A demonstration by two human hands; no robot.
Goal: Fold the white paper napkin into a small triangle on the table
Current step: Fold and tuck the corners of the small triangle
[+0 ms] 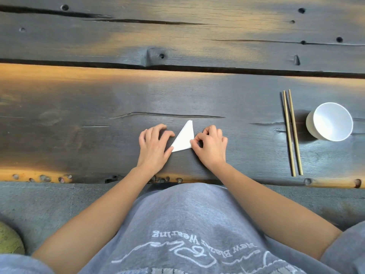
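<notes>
Two hands are working the white paper napkin (184,139), already a small triangle lying flat on the near counter (79,107): the left hand (155,144), fingers loosely spread, is pinning its left corner while the right hand (210,144) is pinching the right corner, and firm, even pressure along the crease should sharpen it.

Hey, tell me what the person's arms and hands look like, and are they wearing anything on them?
Both arms are bare from the elbows down to the hands, with no sleeves over the forearms. The left hand and right hand wear no gloves, and no rings, watch or bracelets show. The grey T-shirt has white printed lettering and a line drawing on its front.
</notes>
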